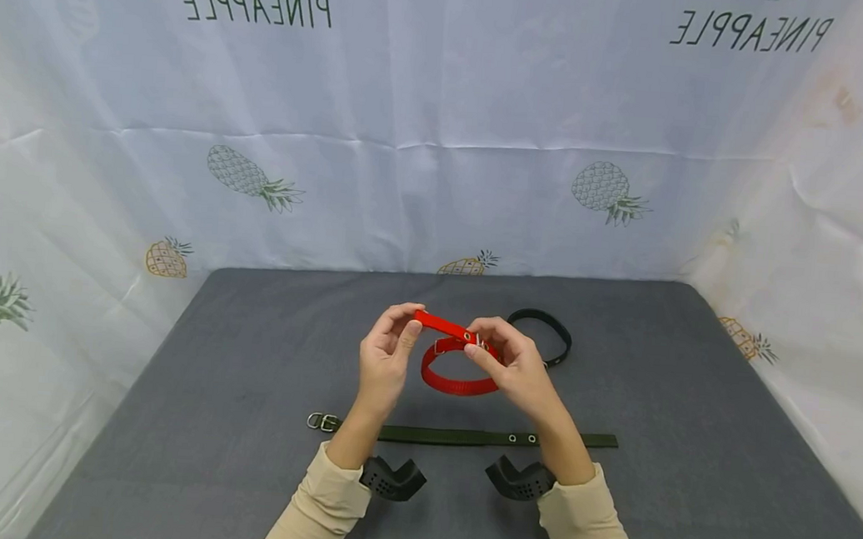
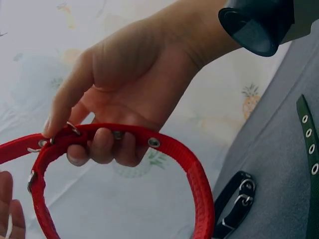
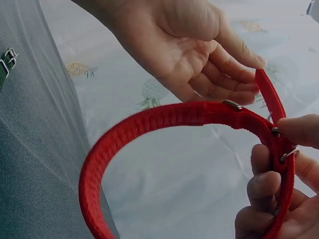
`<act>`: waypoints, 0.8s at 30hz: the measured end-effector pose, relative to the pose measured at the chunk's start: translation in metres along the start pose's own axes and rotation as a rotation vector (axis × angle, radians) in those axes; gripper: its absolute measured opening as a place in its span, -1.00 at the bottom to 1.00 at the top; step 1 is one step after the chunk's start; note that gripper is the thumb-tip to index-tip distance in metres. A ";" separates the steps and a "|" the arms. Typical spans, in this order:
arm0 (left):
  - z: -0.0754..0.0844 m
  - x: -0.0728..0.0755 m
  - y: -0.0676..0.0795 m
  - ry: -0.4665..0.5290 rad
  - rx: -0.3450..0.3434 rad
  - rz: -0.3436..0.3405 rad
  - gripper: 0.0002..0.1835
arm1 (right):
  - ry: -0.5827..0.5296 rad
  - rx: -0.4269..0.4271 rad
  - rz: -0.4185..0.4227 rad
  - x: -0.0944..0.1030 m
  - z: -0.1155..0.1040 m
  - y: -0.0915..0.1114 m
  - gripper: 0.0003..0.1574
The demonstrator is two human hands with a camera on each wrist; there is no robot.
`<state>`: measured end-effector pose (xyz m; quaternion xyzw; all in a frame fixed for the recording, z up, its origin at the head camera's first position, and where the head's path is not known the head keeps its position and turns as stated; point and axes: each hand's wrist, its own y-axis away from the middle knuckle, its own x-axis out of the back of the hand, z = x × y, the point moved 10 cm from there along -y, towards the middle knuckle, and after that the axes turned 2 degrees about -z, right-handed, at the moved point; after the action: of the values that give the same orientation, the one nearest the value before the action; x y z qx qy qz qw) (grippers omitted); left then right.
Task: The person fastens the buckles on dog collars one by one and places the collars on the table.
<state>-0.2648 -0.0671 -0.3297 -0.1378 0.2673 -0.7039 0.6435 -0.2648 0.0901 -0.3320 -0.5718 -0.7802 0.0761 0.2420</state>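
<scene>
A red collar (image 1: 457, 386) with metal eyelets is held up above the table, its strap run through the buckle into a loop. With thumb and fingers my left hand (image 1: 383, 360) pinches the strap's free tip (image 3: 269, 94). My right hand (image 1: 518, 367) grips the collar at the buckle (image 3: 290, 153); in the left wrist view its fingers (image 2: 102, 147) curl round the band beside an eyelet (image 2: 153, 142). Below the hands a green collar (image 1: 442, 436) lies stretched out flat, partly hidden by the forearms. Behind the right hand rests a black collar (image 1: 559, 324), closed in a loop.
The collars lie on a grey cloth-covered table (image 1: 244, 373). A white curtain (image 1: 406, 201) printed with pineapples hangs behind it and at both sides. Black wrist cameras (image 1: 392, 479) are strapped at the sleeves.
</scene>
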 end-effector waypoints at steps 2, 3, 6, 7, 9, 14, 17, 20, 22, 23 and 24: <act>-0.005 -0.005 0.000 -0.002 0.046 -0.043 -0.58 | -0.013 0.021 0.011 0.001 -0.001 0.000 -0.77; -0.008 -0.008 0.000 -0.012 0.066 -0.071 -0.58 | -0.019 0.029 0.016 0.001 -0.002 0.000 -0.78; -0.016 -0.020 0.002 -0.055 0.105 -0.171 -0.63 | -0.023 0.045 0.020 0.001 -0.003 0.000 -0.79; -0.018 -0.023 0.003 -0.064 0.111 -0.196 -0.65 | -0.024 0.045 0.019 0.000 -0.003 0.000 -0.79; -0.020 -0.027 0.005 -0.066 0.118 -0.224 -0.69 | -0.024 0.035 0.020 -0.001 -0.003 0.001 -0.79; -0.025 -0.025 0.009 -0.046 0.209 -0.173 -0.73 | -0.042 0.018 0.025 -0.005 -0.002 0.002 -0.79; -0.029 -0.022 0.010 -0.052 0.283 -0.134 -0.74 | -0.065 0.036 0.017 -0.008 -0.003 0.001 -0.79; -0.031 -0.022 0.010 -0.063 0.318 -0.131 -0.72 | -0.088 0.052 0.013 -0.009 -0.004 0.000 -0.76; -0.031 -0.023 0.010 -0.070 0.328 -0.135 -0.72 | -0.101 0.048 0.011 -0.010 -0.003 0.000 -0.74; -0.030 -0.023 0.010 -0.072 0.333 -0.135 -0.73 | -0.102 0.042 0.013 -0.010 -0.002 0.000 -0.74; -0.030 -0.023 0.010 -0.075 0.337 -0.131 -0.73 | -0.101 0.038 0.013 -0.010 -0.001 0.000 -0.73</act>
<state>-0.2699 -0.0389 -0.3562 -0.0714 0.1118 -0.7735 0.6198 -0.2625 0.0805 -0.3341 -0.5676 -0.7861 0.1212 0.2124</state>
